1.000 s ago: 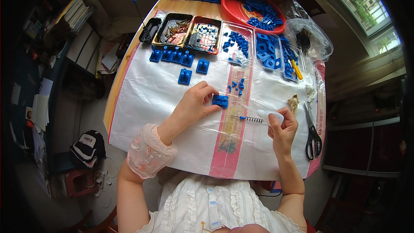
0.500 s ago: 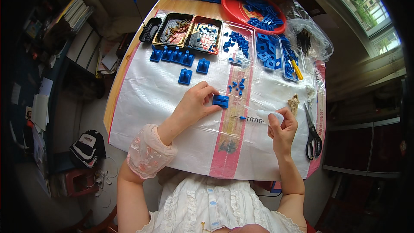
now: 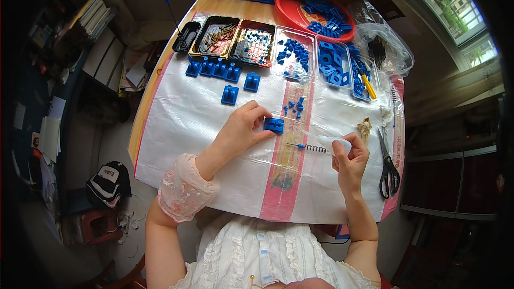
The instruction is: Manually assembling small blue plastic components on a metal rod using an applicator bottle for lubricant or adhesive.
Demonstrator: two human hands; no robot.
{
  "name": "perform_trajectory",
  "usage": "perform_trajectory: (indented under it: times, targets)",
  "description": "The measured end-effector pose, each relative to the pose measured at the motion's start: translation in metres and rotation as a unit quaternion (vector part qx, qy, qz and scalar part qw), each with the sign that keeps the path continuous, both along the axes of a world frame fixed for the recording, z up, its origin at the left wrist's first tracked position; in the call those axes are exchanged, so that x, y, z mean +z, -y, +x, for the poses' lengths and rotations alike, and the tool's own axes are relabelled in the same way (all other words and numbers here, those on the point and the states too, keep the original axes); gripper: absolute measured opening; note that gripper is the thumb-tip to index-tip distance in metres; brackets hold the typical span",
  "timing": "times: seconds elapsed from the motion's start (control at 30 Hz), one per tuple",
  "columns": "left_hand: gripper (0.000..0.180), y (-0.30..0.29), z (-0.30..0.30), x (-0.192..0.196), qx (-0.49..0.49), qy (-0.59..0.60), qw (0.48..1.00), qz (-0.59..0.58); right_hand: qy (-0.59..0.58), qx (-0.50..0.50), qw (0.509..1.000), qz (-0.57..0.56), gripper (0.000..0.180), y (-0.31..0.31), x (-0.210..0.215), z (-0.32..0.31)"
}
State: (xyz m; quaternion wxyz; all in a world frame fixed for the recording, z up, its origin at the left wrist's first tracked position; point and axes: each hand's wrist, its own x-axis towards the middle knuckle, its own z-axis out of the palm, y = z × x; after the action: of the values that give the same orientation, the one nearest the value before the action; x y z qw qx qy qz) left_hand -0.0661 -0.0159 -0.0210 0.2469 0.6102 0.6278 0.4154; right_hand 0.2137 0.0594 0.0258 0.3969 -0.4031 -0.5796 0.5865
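My left hand point(image 3: 243, 128) rests on the white sheet point(image 3: 182, 128), its fingers pinching a small blue plastic block point(image 3: 273, 124). My right hand point(image 3: 349, 161) grips a white tool point(image 3: 335, 143) whose thin rod carries a dark spring point(image 3: 316, 149) and a blue tip pointing left toward the block. Between the hands lies a loose cluster of tiny blue pieces point(image 3: 294, 106). Rod tip and block stay apart.
Blue blocks point(image 3: 214, 68) line up at the far left of the sheet. Trays of parts point(image 3: 235, 35), clear tubs point(image 3: 294, 56), a red bowl point(image 3: 316, 13) and plastic bags point(image 3: 383, 48) stand behind. Black scissors point(image 3: 388, 168) lie right. Table edge at left.
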Motion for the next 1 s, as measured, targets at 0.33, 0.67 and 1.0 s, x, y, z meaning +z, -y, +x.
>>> perform_trajectory:
  times: [0.33,0.67,1.0]
  targets:
    - [0.037,0.0002,-0.0004,-0.0002,0.002,-0.005,1.000,-0.001,-0.007,0.000,1.000,0.001,0.018,-0.0001,-0.0010,-0.0003]
    - [0.036,0.0000,0.0001,0.0012,0.002,0.000,1.000,-0.002,-0.006,0.003,1.000,0.002,0.018,-0.0003,-0.0006,0.0007]
    - [0.037,0.0000,-0.0005,-0.0002,0.001,-0.005,1.000,-0.001,0.006,0.003,1.000,0.005,0.018,-0.0002,-0.0004,0.0005]
